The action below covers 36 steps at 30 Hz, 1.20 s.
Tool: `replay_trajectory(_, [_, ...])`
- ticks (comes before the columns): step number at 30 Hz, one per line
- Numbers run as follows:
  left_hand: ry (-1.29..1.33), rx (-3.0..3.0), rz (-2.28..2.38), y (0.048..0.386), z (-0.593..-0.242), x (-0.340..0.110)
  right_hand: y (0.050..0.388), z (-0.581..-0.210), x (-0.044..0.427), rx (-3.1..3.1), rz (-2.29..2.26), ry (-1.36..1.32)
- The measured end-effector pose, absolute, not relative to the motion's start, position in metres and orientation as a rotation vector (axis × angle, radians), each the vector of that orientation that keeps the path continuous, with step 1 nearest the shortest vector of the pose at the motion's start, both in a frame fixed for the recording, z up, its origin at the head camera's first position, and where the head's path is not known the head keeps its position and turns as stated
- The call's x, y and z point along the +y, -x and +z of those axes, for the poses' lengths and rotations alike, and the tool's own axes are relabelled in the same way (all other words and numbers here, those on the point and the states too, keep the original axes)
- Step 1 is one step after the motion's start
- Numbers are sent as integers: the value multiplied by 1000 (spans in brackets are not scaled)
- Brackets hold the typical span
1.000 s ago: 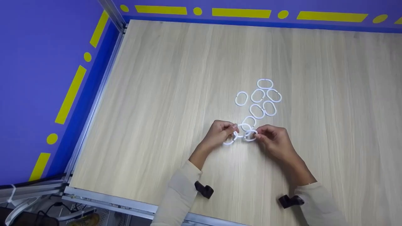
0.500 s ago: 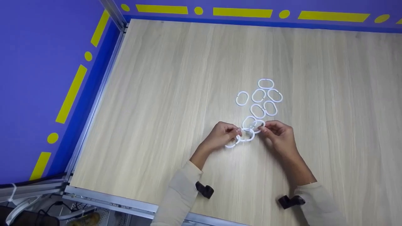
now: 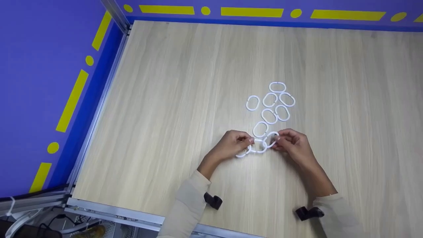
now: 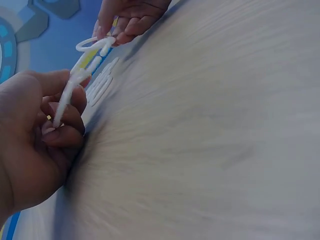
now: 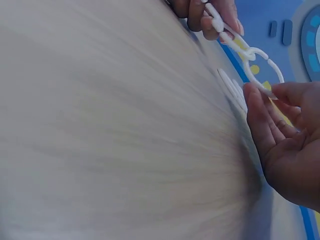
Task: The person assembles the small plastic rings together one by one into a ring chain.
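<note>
Three white oval rings hang linked in a short chain between the hands in the head view. The left hand (image 3: 232, 144) pinches the middle ring (image 3: 259, 151) near its joint with the left end ring (image 3: 243, 155), which hangs below the fingers. At the other end, the right hand (image 3: 296, 145) holds the right ring (image 3: 268, 145) between thumb and fingertips. In the right wrist view this ring (image 5: 253, 76) passes through the middle one, and a small split shows in its side. The left wrist view shows the left hand (image 4: 42, 130) with curled fingers around the chain.
Beyond the hands, several loose white rings lie flat on the wooden table (image 3: 165, 99); the nearest ring (image 3: 253, 129) is just above the chain, and one ring (image 3: 247, 103) lies apart at left. Blue panels (image 3: 49, 66) border the left and back.
The right hand moved outward and up with its ring, then slightly back down. The chain shifted toward the person, off the nearest loose ring. The left hand moved slightly down and kept its pinch.
</note>
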<state>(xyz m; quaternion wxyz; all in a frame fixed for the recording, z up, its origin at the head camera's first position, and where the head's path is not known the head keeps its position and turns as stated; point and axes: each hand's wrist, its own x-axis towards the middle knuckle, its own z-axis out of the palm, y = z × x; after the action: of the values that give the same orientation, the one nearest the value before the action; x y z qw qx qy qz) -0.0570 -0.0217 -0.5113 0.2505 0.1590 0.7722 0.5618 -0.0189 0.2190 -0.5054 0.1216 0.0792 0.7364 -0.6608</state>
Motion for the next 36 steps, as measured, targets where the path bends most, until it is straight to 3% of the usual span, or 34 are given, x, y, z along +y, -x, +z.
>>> replay_trajectory(12, [-682, 2766, 774, 46, -497, -20, 16, -501, 224, 2129, -1766, -175])
replay_trajectory(25, [-611, 2989, 797, 19, -507, 26, 18, -502, 225, 2072, -1720, -154])
replay_trajectory(36, [-678, 3022, 675, 10, -521, 33, 20, -505, 226, 2005, -1741, -166])
